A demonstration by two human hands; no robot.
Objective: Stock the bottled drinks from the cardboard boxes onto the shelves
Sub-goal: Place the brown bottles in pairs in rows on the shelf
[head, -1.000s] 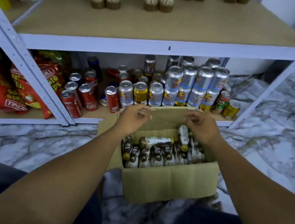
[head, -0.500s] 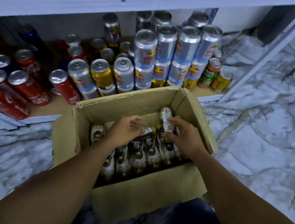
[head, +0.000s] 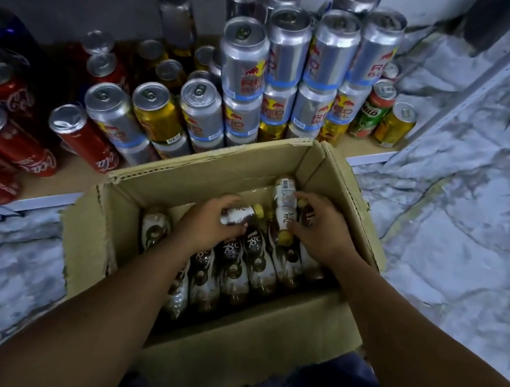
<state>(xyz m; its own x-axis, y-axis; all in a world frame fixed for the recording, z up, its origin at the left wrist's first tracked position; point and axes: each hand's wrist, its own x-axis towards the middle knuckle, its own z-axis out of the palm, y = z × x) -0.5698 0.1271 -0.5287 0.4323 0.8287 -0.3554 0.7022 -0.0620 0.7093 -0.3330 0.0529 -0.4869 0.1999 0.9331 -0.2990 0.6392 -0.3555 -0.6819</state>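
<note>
An open cardboard box (head: 248, 344) sits on the marble floor (head: 477, 230), just in front of a low shelf (head: 56, 183) crowded with drink cans (head: 321, 52). Brown bottled drinks (head: 234, 271) lie packed inside the box. Both hands reach into it: the left hand (head: 204, 225) grasps a sideways bottle (head: 238, 217) on top of the pile, and to its right the right hand (head: 321, 234) grasps a second bottle (head: 284, 203), its yellow cap pointing near.
</note>
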